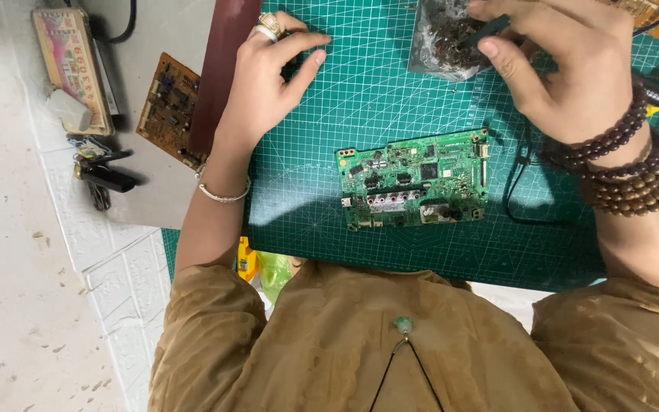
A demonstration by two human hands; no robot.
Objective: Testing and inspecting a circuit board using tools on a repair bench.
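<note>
hands at work above a green circuit board

a green rectangular circuit board (413, 180) lies flat on the green gridded cutting mat (368, 91), between the two hands and touched by neither. the left hand (272, 72), ringed and braceleted, rests on the mat's edge with fingers loosely curled, holding nothing. the right hand (566, 65), wrist wrapped in brown beads, pinches a slim dark tool (491, 30) against a grey tray of tangled metal wool (444, 38). a smaller brown circuit board (168, 107) sits well to the left.
</note>
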